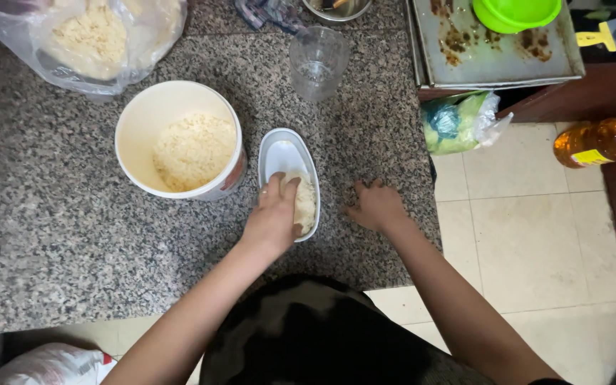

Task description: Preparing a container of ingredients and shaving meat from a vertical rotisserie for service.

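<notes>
My left hand [274, 214] presses down on pale crumbly dough [305, 201] inside a white oval dish [283, 152] on the speckled granite counter [51, 228]. The fingers curl over the dough at the dish's near end. My right hand [376, 207] rests flat on the counter just right of the dish, fingers spread, holding nothing. Left of the dish stands a round white tub [144, 121] partly filled with the same crumbly mix [192, 150].
A clear plastic cup [318, 63] stands behind the dish. A plastic bag of crumbly mix [98, 39] lies at the back left. A stained metal tray [493, 53] with a green bowl [516, 13], a bagged item [460, 122] and an oil bottle [599, 142] are on the right.
</notes>
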